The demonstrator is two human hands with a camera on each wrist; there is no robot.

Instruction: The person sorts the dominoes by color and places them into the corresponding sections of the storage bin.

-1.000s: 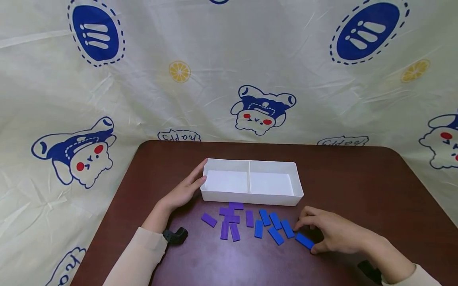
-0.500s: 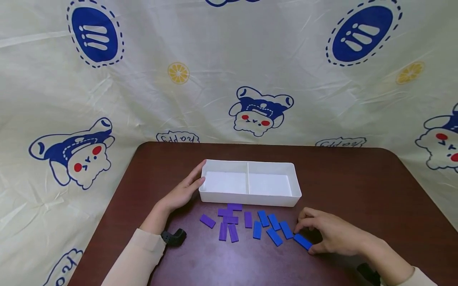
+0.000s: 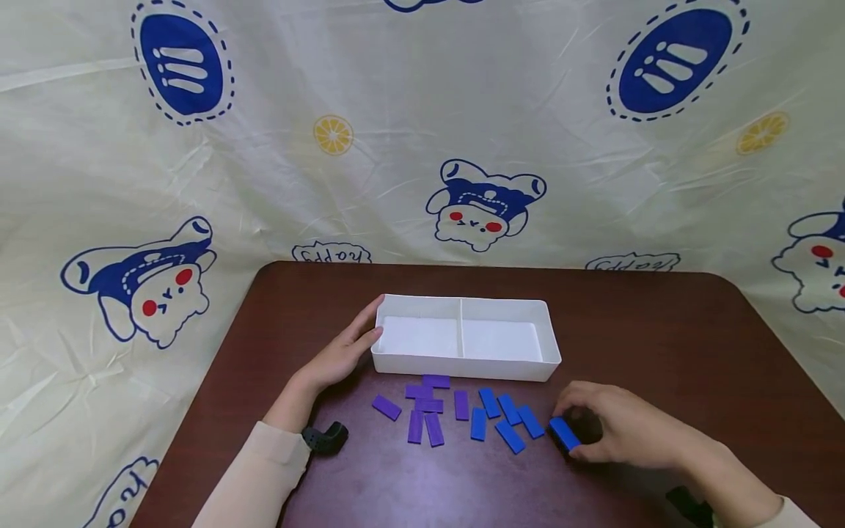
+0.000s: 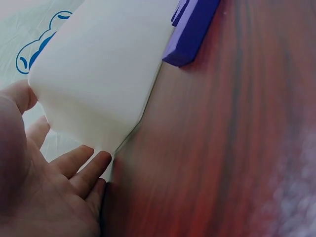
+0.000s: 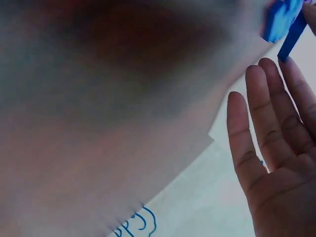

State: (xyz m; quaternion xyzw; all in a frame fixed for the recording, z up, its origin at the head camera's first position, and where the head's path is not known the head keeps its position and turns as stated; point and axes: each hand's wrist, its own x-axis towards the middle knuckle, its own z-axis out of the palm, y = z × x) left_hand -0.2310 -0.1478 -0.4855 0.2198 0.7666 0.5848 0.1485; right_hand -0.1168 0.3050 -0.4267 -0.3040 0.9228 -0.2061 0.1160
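Observation:
In the head view my right hand (image 3: 623, 424) pinches a blue rectangular block (image 3: 564, 434) between thumb and fingers, just right of the other blue blocks (image 3: 509, 436). That same held block (image 5: 295, 34) runs from thumb to fingertip in the right wrist view, the other fingers stretched out. My left hand (image 3: 338, 355) rests against the left end of a white two-compartment box (image 3: 465, 367). Its fingers (image 4: 89, 173) are fairly straight and touch the box's end wall in the left wrist view. Several purple blocks (image 3: 429, 405) lie in front of the box, some overlapping.
A dark brown table (image 3: 634, 323) carries everything. Behind it hangs a pale patterned cloth (image 3: 389, 198). The box is divided by an upright partition (image 3: 461, 328), and both compartments show bare floors. A black band (image 3: 325, 438) sits on the left wrist.
The blue block in my right hand has turned and shifted slightly right, away from the other blue blocks. The left hand and the box hold their places.

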